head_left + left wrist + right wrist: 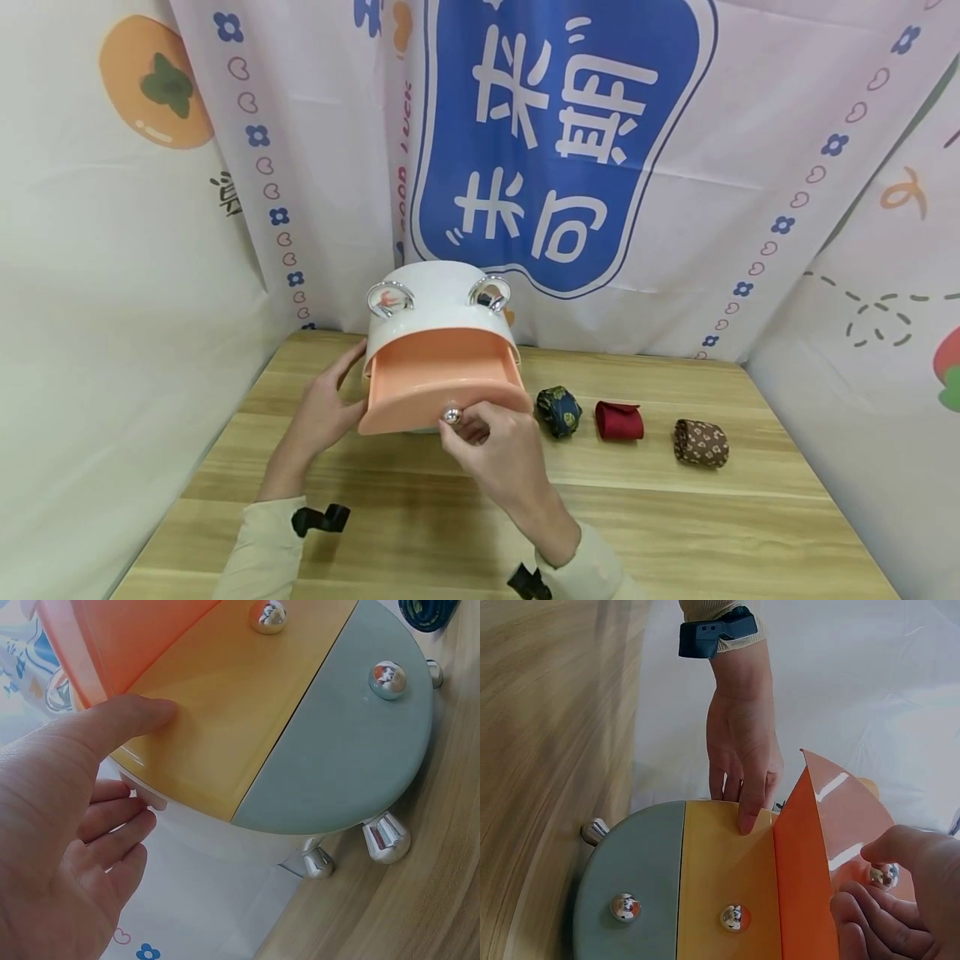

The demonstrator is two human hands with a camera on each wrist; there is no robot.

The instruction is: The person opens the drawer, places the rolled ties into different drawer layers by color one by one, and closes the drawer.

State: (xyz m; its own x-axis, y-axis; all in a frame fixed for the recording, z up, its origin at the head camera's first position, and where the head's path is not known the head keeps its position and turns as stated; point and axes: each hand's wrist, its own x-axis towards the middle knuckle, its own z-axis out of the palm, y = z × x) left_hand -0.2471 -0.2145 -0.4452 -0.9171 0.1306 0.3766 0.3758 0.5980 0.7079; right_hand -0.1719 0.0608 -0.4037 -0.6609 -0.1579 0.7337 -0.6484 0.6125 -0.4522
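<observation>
A small rounded cabinet (pixel 438 292) with a white shell and two shiny ear-like loops stands on the table. Its orange top drawer (pixel 408 407) is pulled out, and no contents show inside. My right hand (pixel 504 450) pinches the silver knob (pixel 452 415) of that drawer between thumb and fingers. At the cabinet's left side, my left hand (pixel 318 417) rests with its thumb on the yellow drawer front (pixel 217 712) and its other fingers along the shell. The grey-green bottom drawer (pixel 337 742) and the yellow one are closed.
Right of the cabinet lie three rolled ties: a navy patterned tie (pixel 558 412), a dark red tie (pixel 619 421) and a brown floral tie (pixel 701 442). A printed curtain (pixel 720 208) hangs behind the wooden table (pixel 675 533). Silver feet (pixel 386 838) hold the cabinet up.
</observation>
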